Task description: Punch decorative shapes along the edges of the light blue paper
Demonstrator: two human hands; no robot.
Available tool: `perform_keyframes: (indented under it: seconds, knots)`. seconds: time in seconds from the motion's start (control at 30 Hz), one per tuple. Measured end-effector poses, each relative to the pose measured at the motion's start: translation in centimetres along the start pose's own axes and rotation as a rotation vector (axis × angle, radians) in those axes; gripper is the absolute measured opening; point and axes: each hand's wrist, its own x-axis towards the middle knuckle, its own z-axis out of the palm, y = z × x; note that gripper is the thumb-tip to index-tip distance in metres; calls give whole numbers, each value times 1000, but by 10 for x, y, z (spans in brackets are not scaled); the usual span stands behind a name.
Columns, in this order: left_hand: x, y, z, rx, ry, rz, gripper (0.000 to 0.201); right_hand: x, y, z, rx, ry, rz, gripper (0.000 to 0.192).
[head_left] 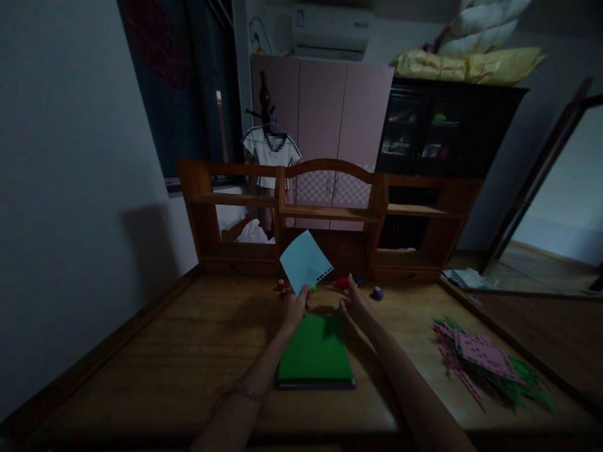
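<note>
With the green stack [315, 351] as the centre of the dial, two small red blocks [282, 287] sat at eleven o'clock on the wooden desk [198, 351]. The pale blue sheet [304, 260] was up in the air at twelve, beyond the stack: a plain, squarish piece with one corner pointing to twelve and a row of dark holes along its lower-right edge. The left hand [296, 307] pinched its bottom corner, fingers closed, the forearm slanting up toward one o'clock with a thin band [247, 392] round it. Below, the stack lay flat, its top bright green, thin paler and purplish edges showing underneath. The right hand [353, 301] hovered at one o'clock, its forearm slanting toward eleven, fingers partly spread, pointing toward the sheet but apart from it. A red piece [342, 282] showed at its fingertips; whether they gripped it could not be told. A purple block [377, 293] lay near two o'clock, a pink and green pile [485, 358] at three.
</note>
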Motion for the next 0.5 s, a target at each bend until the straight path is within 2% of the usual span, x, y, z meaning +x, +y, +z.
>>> perform_keyframes:
  seconds: [0.17,0.33,0.5]
  knots:
    - [0,-2,1,-21,1,8,45,9,1,-12,-17,176,-105,56]
    - [0,-4,1,-14,-10,16,45,18,7,-27,-103,310,-285,46]
    - [1,-6,2,-19,-3,12,45,21,12,-35,-262,383,-451,42]
